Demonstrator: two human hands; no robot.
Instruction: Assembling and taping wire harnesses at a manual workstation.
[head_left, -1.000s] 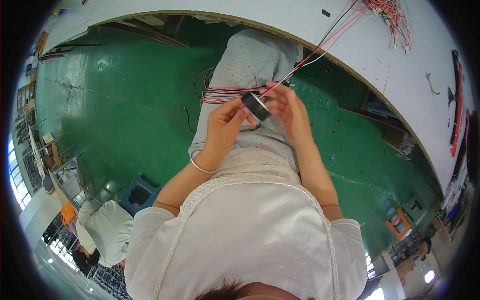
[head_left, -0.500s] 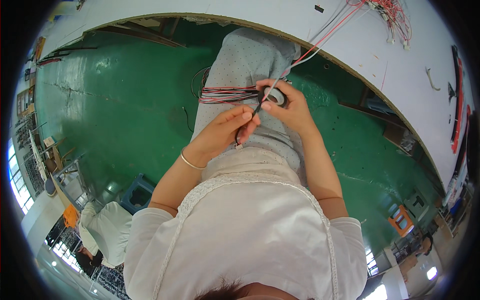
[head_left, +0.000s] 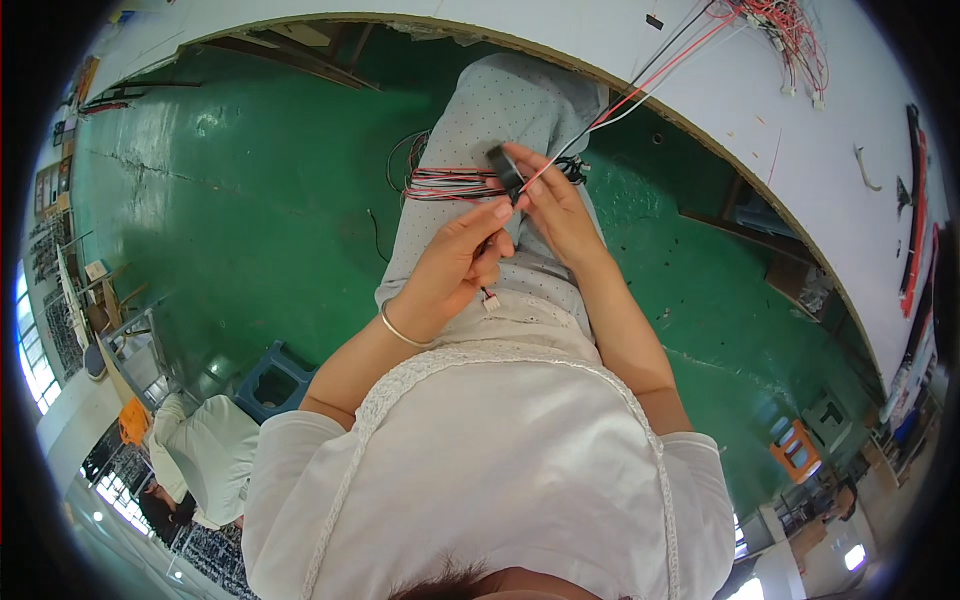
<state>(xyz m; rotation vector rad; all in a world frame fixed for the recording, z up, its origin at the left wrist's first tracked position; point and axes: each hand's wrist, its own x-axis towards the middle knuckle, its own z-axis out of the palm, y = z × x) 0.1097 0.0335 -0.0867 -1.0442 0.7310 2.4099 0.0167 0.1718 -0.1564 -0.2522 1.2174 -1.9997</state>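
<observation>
My left hand [head_left: 462,252] pinches the end of a thin wire bundle, and a small white connector [head_left: 491,301] pokes out below its fingers. In my right hand [head_left: 562,218] a roll of black tape [head_left: 506,173] is held by the fingers, tilted edge-on against the bundle just beyond my left fingertips. From there red, black and white wires [head_left: 624,103] run taut up over the table edge. More finished-looking wires [head_left: 445,184] lie across my lap behind the hands, their dark ends [head_left: 573,168] showing past my right hand.
A white table [head_left: 800,150] curves round in front, with a tangle of red wires and connectors [head_left: 785,30] on it. On the green floor [head_left: 270,200] stand a blue stool [head_left: 272,380] at left and an orange stool [head_left: 795,450] at right. Another person [head_left: 205,455] sits behind left.
The tape roll has turned from face-on to edge-on and shifted slightly left. My right hand has rolled with it, and the connector below my left hand shows more clearly.
</observation>
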